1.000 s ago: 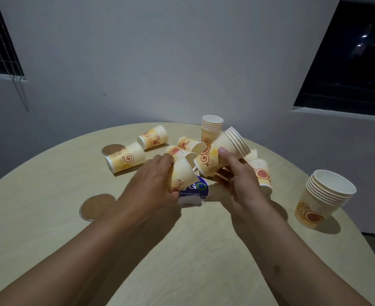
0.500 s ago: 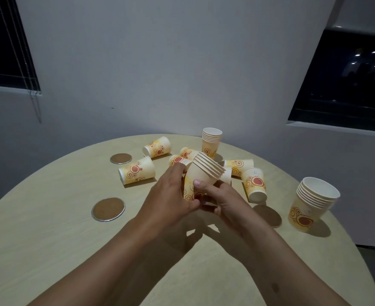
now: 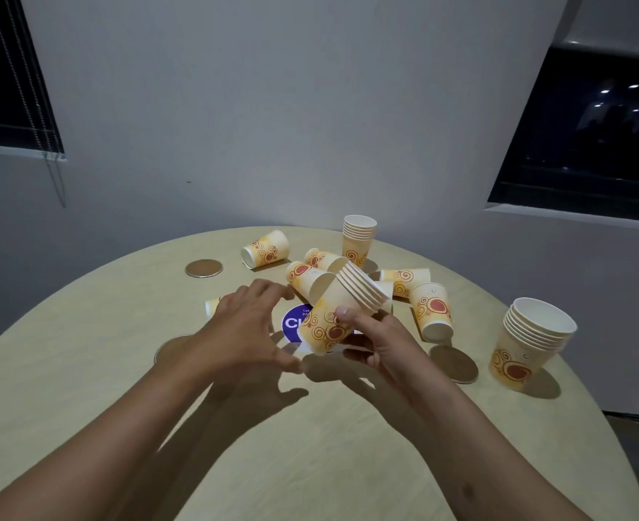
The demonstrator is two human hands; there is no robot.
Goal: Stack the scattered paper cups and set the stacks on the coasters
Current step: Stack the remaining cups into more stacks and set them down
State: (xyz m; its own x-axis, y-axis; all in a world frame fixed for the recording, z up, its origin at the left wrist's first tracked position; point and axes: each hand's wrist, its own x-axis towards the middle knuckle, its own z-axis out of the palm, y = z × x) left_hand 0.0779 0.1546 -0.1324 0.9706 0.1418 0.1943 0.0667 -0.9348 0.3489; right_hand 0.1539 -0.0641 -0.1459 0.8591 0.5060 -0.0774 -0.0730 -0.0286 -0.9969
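Head view: right hand (image 3: 376,342) grips a tilted stack of cups (image 3: 342,312) above the round table (image 3: 310,445), thumb on its side. Left hand (image 3: 248,327) is spread open, holding nothing, just beside it. Loose cups (image 3: 267,248) lie behind. A bare coaster (image 3: 204,268) sits far left; another stack (image 3: 530,342) stands right.

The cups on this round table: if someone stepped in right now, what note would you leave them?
Right hand grips a tilted stack of cups above the table.
Left hand is open and empty, beside it.
Done: two upright stacks, far stack and right stack; whether coasters lie under them cannot be seen.
Left: several loose cups, such as one lying on its side. Bare coasters wait at far left and near right.
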